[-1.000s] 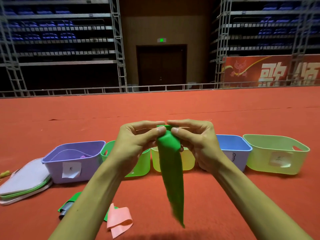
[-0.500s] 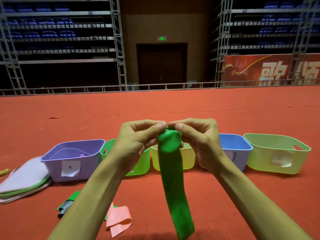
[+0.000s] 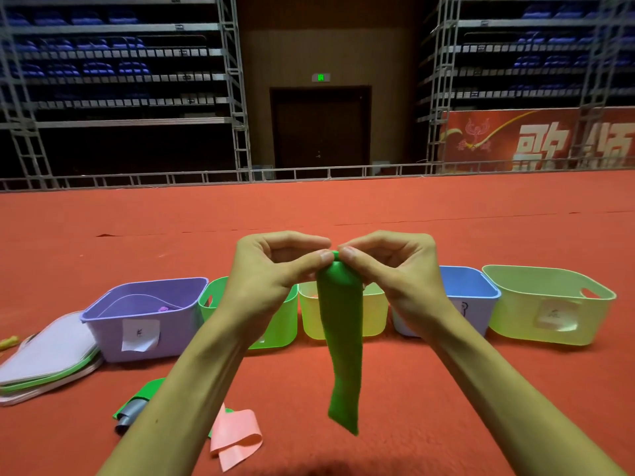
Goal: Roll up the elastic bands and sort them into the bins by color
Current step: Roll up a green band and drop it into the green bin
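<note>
A green elastic band (image 3: 343,341) hangs in the air above the red floor, its top end rolled over. My left hand (image 3: 271,273) and my right hand (image 3: 391,269) pinch that top end between thumbs and fingers, side by side. Behind them stands a row of bins: purple (image 3: 113,319), green (image 3: 275,331), yellow (image 3: 372,314), blue (image 3: 476,297) and light green (image 3: 549,321). A pink band (image 3: 237,438) lies loose on the floor near my left forearm, beside a green band (image 3: 146,393) and a grey band (image 3: 129,412).
A stack of flat bin lids (image 3: 48,355) lies left of the purple bin. A small yellow thing (image 3: 7,343) sits at the far left edge. Red carpet stretches behind the bins to a metal railing (image 3: 309,173).
The band's hanging tail has swung and now looks shorter, its tip higher off the floor. Both hands stay pinched together on its top end, slightly higher in view.
</note>
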`<state>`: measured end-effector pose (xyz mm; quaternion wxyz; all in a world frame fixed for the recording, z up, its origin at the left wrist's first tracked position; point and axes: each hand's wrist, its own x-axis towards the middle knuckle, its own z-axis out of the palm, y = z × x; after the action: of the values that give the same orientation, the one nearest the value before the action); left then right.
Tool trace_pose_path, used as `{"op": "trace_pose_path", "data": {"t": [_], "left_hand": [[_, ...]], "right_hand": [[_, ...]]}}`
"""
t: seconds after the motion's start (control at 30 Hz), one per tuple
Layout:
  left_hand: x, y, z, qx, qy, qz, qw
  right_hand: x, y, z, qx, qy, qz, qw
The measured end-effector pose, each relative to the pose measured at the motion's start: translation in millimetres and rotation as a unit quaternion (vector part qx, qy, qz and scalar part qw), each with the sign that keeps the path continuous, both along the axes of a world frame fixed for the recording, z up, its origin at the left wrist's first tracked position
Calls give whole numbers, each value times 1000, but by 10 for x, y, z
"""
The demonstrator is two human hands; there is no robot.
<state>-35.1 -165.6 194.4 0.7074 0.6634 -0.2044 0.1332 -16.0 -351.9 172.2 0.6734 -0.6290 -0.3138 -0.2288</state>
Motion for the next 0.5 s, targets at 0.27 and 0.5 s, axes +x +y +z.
{"op": "trace_pose_path", "data": {"t": [0.27, 0.5], "left_hand": [[-48, -9, 32, -22, 10, -25, 999], [-91, -54, 50, -4, 55, -46, 997]], "right_hand": [[-17, -43, 22, -14, -5, 12, 1000], [-18, -22, 41, -7, -12, 5, 1000]]}}
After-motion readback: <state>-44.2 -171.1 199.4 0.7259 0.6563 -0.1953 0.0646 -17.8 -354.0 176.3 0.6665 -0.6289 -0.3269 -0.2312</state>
